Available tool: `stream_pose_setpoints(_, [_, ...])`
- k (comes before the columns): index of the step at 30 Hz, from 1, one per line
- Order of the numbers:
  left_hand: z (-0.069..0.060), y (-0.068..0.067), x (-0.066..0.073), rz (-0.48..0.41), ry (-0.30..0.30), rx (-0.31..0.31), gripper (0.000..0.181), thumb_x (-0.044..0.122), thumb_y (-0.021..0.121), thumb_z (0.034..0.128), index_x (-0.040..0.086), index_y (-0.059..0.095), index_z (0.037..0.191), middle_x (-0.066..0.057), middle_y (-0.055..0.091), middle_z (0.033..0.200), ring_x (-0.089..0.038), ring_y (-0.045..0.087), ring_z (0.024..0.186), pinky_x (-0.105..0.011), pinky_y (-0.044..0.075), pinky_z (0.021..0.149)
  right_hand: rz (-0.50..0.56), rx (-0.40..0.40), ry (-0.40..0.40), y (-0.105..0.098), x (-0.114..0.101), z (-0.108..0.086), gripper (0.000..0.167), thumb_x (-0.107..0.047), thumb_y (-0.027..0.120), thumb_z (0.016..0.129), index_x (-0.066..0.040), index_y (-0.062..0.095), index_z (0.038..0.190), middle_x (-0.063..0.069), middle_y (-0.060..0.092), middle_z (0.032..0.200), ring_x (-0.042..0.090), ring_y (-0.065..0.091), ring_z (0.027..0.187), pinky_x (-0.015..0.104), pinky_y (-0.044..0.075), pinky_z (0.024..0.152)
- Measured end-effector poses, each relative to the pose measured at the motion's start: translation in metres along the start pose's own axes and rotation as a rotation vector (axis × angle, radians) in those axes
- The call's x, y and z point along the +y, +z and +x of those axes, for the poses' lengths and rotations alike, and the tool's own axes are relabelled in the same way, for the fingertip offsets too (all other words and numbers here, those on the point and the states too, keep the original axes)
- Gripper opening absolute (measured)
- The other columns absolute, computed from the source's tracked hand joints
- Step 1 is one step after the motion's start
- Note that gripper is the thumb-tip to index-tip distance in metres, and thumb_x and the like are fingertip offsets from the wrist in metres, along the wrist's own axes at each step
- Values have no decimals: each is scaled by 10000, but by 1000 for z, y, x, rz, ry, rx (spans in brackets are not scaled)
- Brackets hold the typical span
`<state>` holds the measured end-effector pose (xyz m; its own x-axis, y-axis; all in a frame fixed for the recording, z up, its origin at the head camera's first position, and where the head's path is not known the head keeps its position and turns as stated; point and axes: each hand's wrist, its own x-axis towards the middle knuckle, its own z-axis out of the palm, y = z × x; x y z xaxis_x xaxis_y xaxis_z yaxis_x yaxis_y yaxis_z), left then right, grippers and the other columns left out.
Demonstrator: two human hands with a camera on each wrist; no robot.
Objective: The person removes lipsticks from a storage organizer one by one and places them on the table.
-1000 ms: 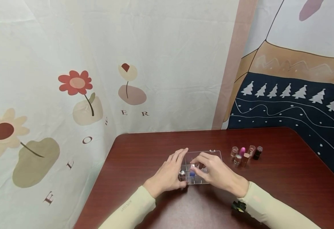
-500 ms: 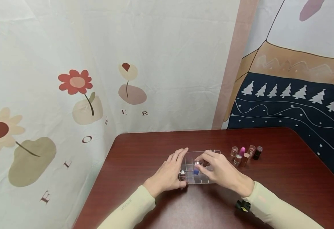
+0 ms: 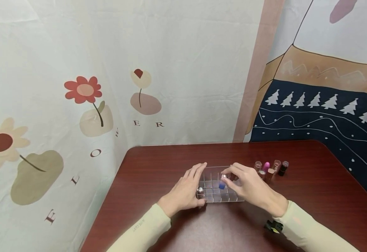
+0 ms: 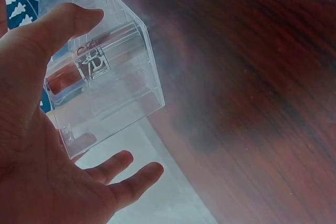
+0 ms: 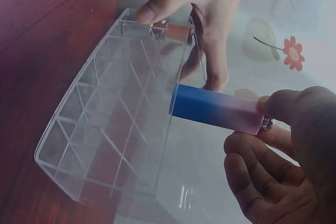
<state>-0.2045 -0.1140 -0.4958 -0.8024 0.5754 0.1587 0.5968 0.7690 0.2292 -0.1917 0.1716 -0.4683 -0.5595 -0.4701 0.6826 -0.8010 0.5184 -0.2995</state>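
Observation:
A clear divided organizer [image 3: 216, 196] stands on the table. My left hand [image 3: 184, 190] holds its left end, thumb at the front and fingers along the far side. In the left end compartment stands a lipstick tube [image 4: 93, 62] with a silver band and a reddish-brown end. My right hand [image 3: 249, 182] pinches a blue-to-pink lipstick tube [image 5: 210, 106] by its pink end, between thumb and fingers. Its blue end points down at the organizer's top in the right wrist view; I cannot tell whether it touches a divider. Most visible compartments hold nothing.
Right of the organizer stand several more lipsticks: a bright pink one [image 3: 266, 166], clear-capped ones [image 3: 276, 164], a brown one with a tan top [image 3: 269, 175] and a black one [image 3: 283, 168]. Behind the dark red table [image 3: 158, 164] hangs a printed cloth [image 3: 186, 87].
My right hand has moved to the right along the organizer, carrying the blue-to-pink lipstick tube over the compartments. The left hand has stayed at the organizer's left end.

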Motion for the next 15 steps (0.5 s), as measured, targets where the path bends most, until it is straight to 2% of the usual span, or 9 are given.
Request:
stream_pose_setpoints(4, [0,0,0,-1,-2,-2,1342,417,1012,852,120,177,1859,-157,371,1863,-413,538,1628,-573,609,1231,-10,6,19,-6,2,-2,282,-31,983,900,-129,837,1120,-50,787,998,58,704,797,175,622,714])
stream_pose_setpoints(8, [1,0,0,1,1,-3,1351,402,1019,840,113,178,1857,-156,365,1868,-414,535,1630,-555,584,1268,-14,29,10,-11,4,-3,325,7,996,858,-104,840,1121,-29,801,1007,67,710,801,170,627,729])
stream_pose_setpoints(15, [0,1,-1,3,-1,-6,1365,388,1027,832,116,168,1859,-155,360,1869,-417,533,1631,-576,607,1231,-14,58,18,-19,7,-5,298,-2,974,887,-107,834,1127,-48,793,1007,31,682,798,146,582,711])
